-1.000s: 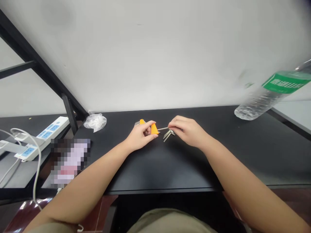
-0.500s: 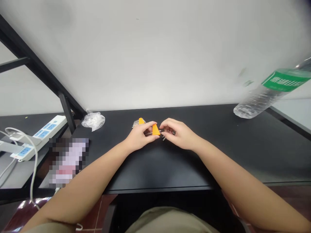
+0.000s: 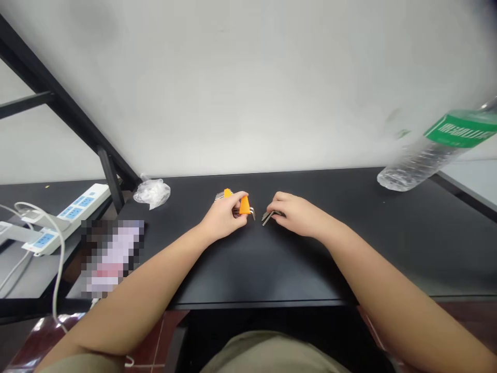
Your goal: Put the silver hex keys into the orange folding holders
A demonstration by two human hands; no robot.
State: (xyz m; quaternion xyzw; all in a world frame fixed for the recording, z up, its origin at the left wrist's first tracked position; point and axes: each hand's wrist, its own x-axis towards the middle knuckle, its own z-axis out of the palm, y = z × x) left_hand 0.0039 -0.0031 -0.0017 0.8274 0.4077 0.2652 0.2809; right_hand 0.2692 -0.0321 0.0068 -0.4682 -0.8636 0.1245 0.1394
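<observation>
My left hand (image 3: 223,220) is closed around an orange hex key holder (image 3: 244,205), its thumb and fingers pinching the holder's sides. Bent metal ends of hex keys (image 3: 252,212) stick out of the holder on the right, and a row of thin key tips (image 3: 220,196) shows at its far left. Across a small gap, my right hand (image 3: 297,213) has its fingers curled around several loose L-shaped hex keys (image 3: 268,217). Their ends point toward the holder; the fingers hide the rest.
Both hands are over a black desk (image 3: 248,269) against a white wall. A crumpled plastic bag (image 3: 152,193) lies at the back left. Further left are a blurred-out phone (image 3: 114,256), a white power strip (image 3: 70,217) and cables. A plastic bottle (image 3: 430,150) with a green label is on the right.
My right hand has moved away from the orange holder to the right, and its fingers now curl over the loose hex keys. A bent key end now shows in the holder. My left hand keeps its grip.
</observation>
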